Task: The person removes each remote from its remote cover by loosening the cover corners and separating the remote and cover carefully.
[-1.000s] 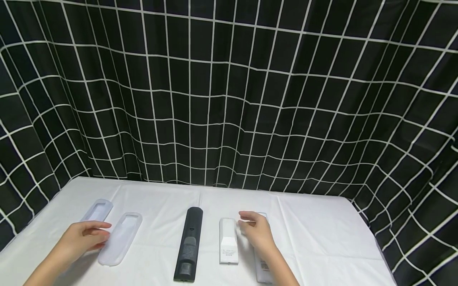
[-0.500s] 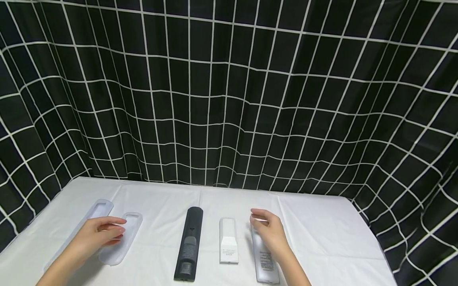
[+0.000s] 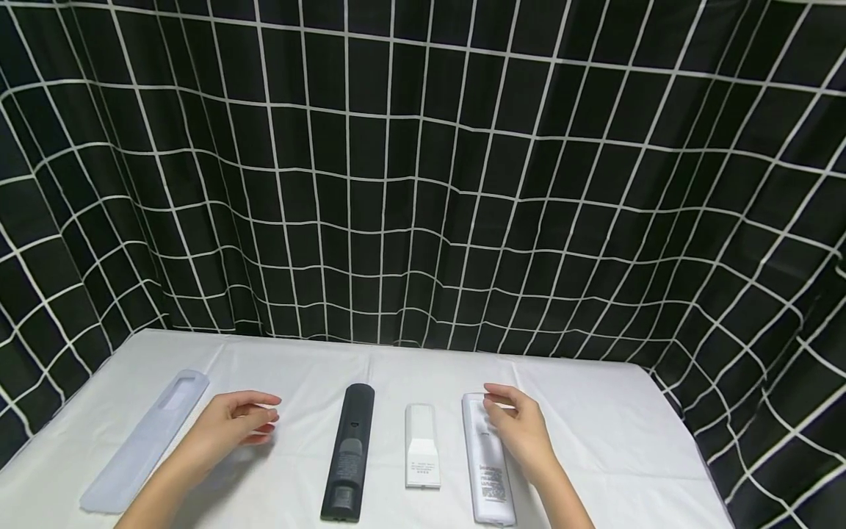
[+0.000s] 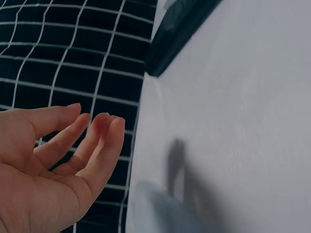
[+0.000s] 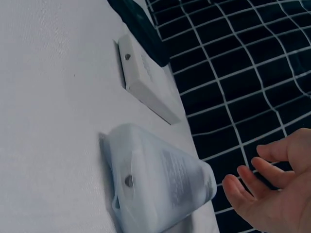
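1. The left hand (image 3: pixel 228 425) is held, fingers loosely curved and empty, near the translucent sleeve (image 3: pixel 147 444).
2. The right hand (image 3: pixel 521 426), likewise curved and empty, is held near the far end of the cased remote (image 3: pixel 489 470).
3. The cased remote is laid on the surface (image 3: pixel 615 441), right of the white remote (image 3: pixel 422 448).

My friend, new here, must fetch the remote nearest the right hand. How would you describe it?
On the white-covered table, look rightwards past the bare black remote and the small white remote. The next remote, by the right hand, is yours: unlike those two, it wears a translucent sleeve.
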Demonstrator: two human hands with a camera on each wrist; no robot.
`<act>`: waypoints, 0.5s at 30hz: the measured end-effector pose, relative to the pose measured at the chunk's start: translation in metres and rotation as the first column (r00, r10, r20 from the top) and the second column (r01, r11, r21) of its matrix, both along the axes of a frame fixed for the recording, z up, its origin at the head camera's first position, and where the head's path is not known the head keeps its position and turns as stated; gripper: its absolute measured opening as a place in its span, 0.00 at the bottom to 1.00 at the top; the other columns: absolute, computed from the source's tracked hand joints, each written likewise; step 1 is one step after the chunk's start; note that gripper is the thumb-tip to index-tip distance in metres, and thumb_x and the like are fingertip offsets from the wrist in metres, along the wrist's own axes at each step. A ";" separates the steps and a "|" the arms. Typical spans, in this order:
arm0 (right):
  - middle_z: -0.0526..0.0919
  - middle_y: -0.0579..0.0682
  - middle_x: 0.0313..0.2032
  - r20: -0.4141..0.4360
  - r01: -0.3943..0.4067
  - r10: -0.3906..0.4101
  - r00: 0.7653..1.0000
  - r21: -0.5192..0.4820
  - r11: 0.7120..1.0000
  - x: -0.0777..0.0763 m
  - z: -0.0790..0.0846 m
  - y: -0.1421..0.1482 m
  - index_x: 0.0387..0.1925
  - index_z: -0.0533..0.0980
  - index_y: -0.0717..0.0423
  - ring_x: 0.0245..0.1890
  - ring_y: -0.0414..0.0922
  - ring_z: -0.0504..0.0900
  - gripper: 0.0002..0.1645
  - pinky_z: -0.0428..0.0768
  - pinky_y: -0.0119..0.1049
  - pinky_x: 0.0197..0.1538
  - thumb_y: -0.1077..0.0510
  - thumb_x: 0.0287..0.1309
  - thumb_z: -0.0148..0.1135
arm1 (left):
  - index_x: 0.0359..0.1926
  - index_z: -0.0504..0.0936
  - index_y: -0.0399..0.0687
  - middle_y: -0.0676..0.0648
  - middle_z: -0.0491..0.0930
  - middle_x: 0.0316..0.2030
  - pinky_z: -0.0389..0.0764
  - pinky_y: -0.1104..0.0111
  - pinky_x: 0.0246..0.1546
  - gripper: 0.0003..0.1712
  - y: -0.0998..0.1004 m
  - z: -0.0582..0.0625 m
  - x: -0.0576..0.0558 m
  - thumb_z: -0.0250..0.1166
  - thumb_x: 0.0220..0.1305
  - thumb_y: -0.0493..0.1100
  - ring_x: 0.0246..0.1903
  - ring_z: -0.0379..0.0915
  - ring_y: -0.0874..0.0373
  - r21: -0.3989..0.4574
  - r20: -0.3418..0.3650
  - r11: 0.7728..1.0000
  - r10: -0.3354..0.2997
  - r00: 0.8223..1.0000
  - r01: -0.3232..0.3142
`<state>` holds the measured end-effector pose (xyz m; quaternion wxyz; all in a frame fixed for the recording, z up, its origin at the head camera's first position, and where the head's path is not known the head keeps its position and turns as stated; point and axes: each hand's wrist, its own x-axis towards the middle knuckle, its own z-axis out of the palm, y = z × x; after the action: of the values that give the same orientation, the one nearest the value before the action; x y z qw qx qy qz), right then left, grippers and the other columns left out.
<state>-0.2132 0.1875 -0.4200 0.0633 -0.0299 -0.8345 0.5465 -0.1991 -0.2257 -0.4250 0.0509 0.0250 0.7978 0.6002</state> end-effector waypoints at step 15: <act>0.82 0.70 0.57 0.020 0.042 -0.042 0.999 0.019 0.999 -0.009 -0.002 0.013 0.64 0.75 0.72 0.50 0.56 0.85 0.22 0.80 0.22 0.42 0.65 0.73 0.57 | 0.60 0.77 0.20 0.39 0.87 0.40 0.90 0.62 0.43 0.21 0.057 0.002 -0.014 0.60 0.71 0.32 0.39 0.85 0.53 0.073 -0.047 0.994 -0.079 0.996 0.082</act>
<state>-0.2220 0.2006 -0.4217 0.0664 -0.0524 -0.8393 0.5371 -0.2129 -0.1688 -0.4228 0.0566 0.0723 0.7741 0.6264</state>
